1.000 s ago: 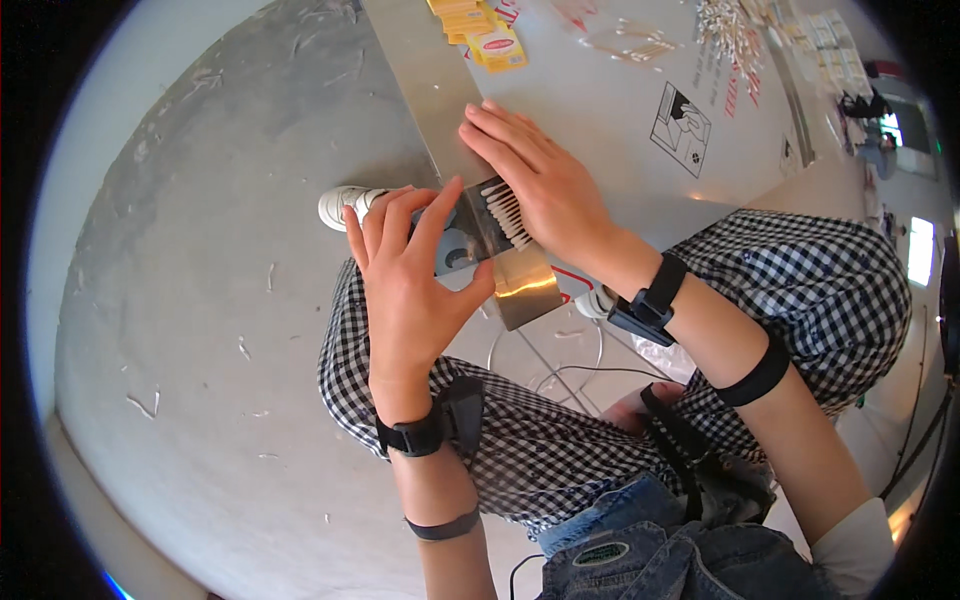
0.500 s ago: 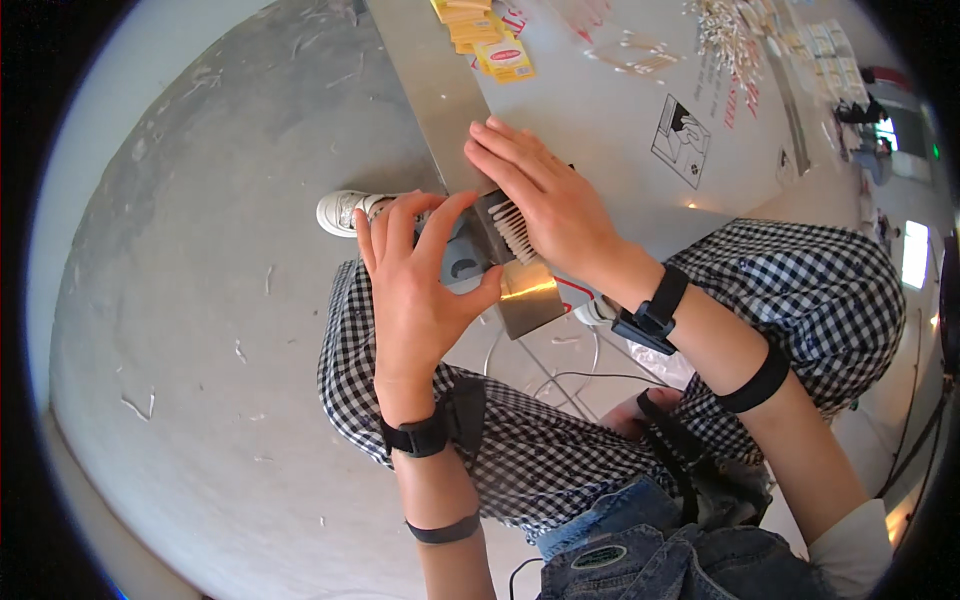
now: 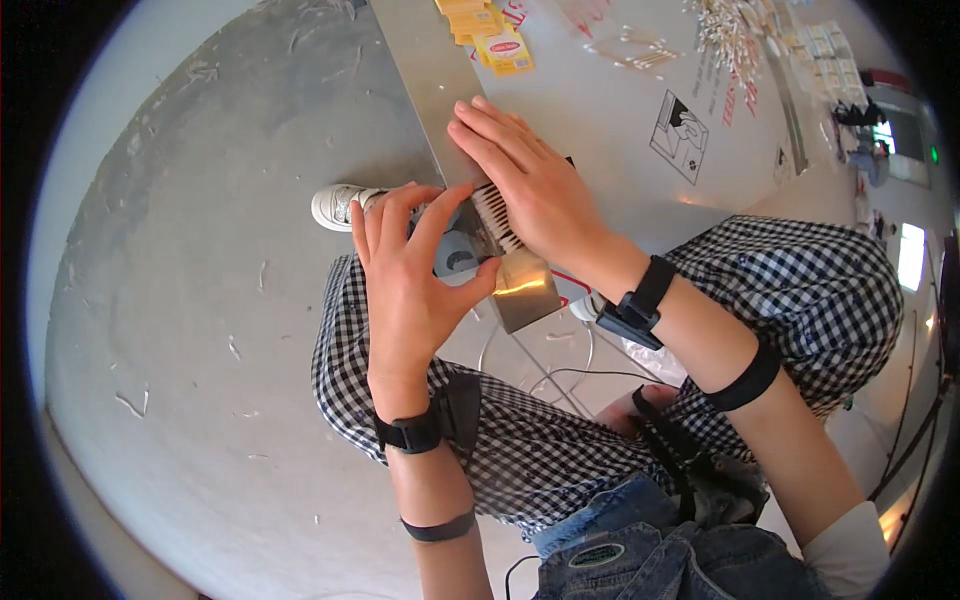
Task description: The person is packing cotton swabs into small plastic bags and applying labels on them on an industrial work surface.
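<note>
At the near left corner of the table, a row of cotton swabs point(image 3: 491, 216) lies side by side, their tips toward my left hand. My right hand point(image 3: 535, 185) rests flat over them, fingers stretched out and held together, hiding the far part of the row. My left hand point(image 3: 410, 275) is beside the metal edge, thumb and curved fingers spanning a see-through grey-blue container point(image 3: 459, 254) with a dark curved mark. Its mouth is against the table edge by the swab tips; my fingers hide much of its shape. The shiny metal corner point(image 3: 527, 290) shows beneath.
Yellow flat packets point(image 3: 503, 50) are at the table's far left edge. Loose swabs point(image 3: 635, 50) and a larger heap point(image 3: 735, 40) lie farther right on the printed sheet point(image 3: 640, 190). My checked trouser legs point(image 3: 790, 290) flank the corner. White scraps point(image 3: 135, 403) litter the floor.
My right hand has slid left toward the table edge, and the swabs under it have shifted and now show at another angle. My left hand keeps nearly the same place.
</note>
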Demonstrator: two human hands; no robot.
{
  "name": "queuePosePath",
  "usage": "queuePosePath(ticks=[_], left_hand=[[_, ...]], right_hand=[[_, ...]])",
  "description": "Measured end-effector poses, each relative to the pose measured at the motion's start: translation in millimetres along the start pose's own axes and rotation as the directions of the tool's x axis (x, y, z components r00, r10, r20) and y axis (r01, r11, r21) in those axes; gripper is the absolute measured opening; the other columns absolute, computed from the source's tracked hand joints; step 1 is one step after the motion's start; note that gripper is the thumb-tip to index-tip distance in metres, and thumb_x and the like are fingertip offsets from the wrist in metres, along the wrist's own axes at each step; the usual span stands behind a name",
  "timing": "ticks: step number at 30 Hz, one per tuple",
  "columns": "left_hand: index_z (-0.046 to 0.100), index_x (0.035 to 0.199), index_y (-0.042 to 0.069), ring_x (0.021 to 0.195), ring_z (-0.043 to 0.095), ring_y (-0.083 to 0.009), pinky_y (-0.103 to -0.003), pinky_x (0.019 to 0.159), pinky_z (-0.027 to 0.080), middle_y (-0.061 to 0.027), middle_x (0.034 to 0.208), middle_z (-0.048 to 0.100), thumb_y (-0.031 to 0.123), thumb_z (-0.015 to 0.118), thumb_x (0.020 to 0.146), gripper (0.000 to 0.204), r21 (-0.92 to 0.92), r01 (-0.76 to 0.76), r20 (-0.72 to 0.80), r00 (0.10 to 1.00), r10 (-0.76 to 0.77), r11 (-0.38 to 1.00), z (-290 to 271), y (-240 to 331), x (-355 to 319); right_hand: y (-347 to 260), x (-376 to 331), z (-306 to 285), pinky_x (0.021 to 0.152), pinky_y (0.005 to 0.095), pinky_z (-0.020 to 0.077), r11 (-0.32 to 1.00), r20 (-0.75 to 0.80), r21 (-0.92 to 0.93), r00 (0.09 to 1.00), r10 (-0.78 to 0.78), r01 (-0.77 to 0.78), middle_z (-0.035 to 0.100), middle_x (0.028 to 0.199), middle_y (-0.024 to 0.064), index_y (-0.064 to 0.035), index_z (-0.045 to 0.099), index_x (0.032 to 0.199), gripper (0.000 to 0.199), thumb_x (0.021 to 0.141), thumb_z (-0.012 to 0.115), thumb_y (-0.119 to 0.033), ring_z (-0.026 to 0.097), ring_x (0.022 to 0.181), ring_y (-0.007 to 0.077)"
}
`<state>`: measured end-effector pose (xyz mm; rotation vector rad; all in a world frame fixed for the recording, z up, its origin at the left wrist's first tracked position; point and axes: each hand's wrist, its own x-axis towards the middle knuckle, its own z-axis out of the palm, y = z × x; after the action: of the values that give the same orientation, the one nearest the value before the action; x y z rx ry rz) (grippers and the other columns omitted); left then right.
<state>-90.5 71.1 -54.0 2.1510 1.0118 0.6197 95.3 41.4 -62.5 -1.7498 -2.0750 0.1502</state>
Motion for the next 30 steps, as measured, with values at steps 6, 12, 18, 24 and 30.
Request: queuePosePath(ticks=[6, 12, 18, 24, 30], left_hand=[[0.066, 0.125, 0.017, 0.113, 0.055, -0.0291, -0.060, 0.117, 0.027, -0.0076, 0.111, 0.058, 0.020, 0.087, 0.063, 0.065, 0.024, -0.013, -0.013, 1.000, 0.013, 1.000, 2, 0, 0], [0.066, 0.125, 0.016, 0.108, 0.056, -0.0283, -0.058, 0.116, 0.029, -0.0069, 0.103, 0.058, 0.020, 0.086, 0.063, 0.065, 0.022, -0.029, -0.024, 0.999, 0.030, 0.999, 4, 0, -1], [0.066, 0.124, 0.014, 0.103, 0.056, -0.0276, -0.054, 0.115, 0.032, -0.0066, 0.099, 0.057, 0.019, 0.087, 0.063, 0.065, -0.008, -0.035, -0.036, 0.999, 0.035, 0.999, 6, 1, -1], [0.067, 0.123, 0.014, 0.098, 0.055, -0.0279, -0.045, 0.100, 0.041, -0.0067, 0.098, 0.057, 0.017, 0.086, 0.063, 0.064, -0.047, -0.015, -0.036, 0.999, 0.013, 0.999, 2, -1, -3], [0.069, 0.119, 0.010, 0.095, 0.057, -0.0299, -0.041, 0.093, 0.043, -0.0074, 0.095, 0.060, 0.012, 0.084, 0.068, 0.053, -0.297, 0.021, -0.039, 0.999, -0.034, 0.955, 11, -3, 2]], right_hand=[[-7, 1, 6, 0.117, 0.0436, 0.0378, 0.998, -0.088, -0.022, 0.994, 0.062, -0.065, 0.049, 0.148, 0.0143, 0.0015, 0.052, 0.137, 0.044, 0.094, 0.049, -0.009, 0.043, 0.142, 0.0304], [-14, -2, 10, 0.116, 0.0440, 0.0388, 0.992, -0.115, -0.021, 0.986, 0.118, -0.121, 0.050, 0.147, 0.0158, 0.0009, 0.052, 0.137, 0.045, 0.093, 0.050, -0.009, 0.045, 0.140, 0.0320], [-12, -4, 9, 0.116, 0.0444, 0.0387, 0.990, -0.102, -0.008, 0.985, 0.137, -0.138, 0.049, 0.148, 0.0155, 0.0002, 0.051, 0.138, 0.046, 0.093, 0.051, -0.010, 0.044, 0.141, 0.0321], [-15, -4, 10, 0.116, 0.0445, 0.0384, 0.994, -0.088, -0.021, 0.990, 0.109, -0.111, 0.049, 0.148, 0.0152, -0.0001, 0.051, 0.138, 0.045, 0.094, 0.050, -0.009, 0.044, 0.141, 0.0323], [-9, -3, 4, 0.117, 0.0449, 0.0373, 0.996, -0.106, -0.020, 0.991, 0.082, -0.085, 0.049, 0.148, 0.0169, 0.0005, 0.052, 0.138, 0.045, 0.094, 0.050, -0.008, 0.043, 0.141, 0.0338]])
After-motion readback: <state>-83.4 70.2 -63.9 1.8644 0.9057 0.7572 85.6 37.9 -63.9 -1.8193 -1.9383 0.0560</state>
